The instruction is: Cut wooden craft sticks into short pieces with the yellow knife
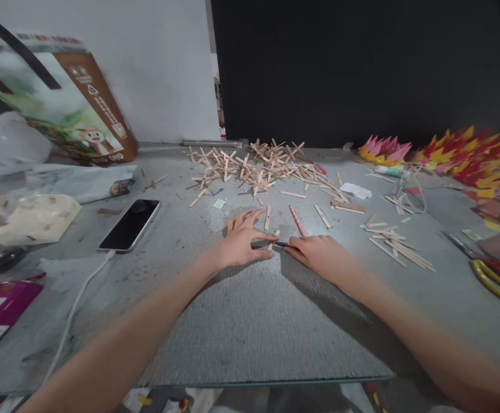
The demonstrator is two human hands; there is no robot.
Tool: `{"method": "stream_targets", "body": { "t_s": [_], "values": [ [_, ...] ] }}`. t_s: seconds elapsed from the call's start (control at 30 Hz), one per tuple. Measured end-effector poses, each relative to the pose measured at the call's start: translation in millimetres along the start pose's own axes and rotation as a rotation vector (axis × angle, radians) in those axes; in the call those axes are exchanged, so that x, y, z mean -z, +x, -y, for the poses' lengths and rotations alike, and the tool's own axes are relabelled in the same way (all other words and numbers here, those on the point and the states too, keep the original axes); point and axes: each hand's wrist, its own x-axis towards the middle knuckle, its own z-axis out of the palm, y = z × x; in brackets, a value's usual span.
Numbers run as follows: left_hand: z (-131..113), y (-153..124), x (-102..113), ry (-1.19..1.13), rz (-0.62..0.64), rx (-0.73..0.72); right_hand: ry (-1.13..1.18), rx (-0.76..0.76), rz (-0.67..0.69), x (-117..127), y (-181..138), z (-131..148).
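My left hand (245, 241) rests on the table, with its thumb and index finger on a short flat wooden stick (276, 235). Its other fingers are spread toward the back. From the right, my right hand (321, 256) is closed around a slim tool (281, 244) with a dark tip and a bit of yellow; its exact kind is unclear. The tool's tip meets the stick. Close by lie another short stick (268, 218) with a dark mark, a red patterned pencil-like rod (296, 220) and one more marked stick (322, 217).
Joined wooden sticks form a pile (250, 166) at the back. Loose sticks (398, 246) and scissors (491, 275) lie right, below folded red and yellow paper pieces (473, 158). A charging phone (130, 225), a magenta device (4, 312) and a paper bag (73, 109) are left.
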Motion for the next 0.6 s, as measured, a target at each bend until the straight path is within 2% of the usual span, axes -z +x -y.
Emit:
{"method": "stream_targets", "body": {
  "t_s": [0.27,0.6],
  "values": [
    [-5,0,3,-0.002,-0.003,0.028,0.0,-0.015,0.092,9,5,3],
    [-3,0,1,0.02,-0.015,0.011,-0.116,0.147,0.163,7,22,0]
  ]
}}
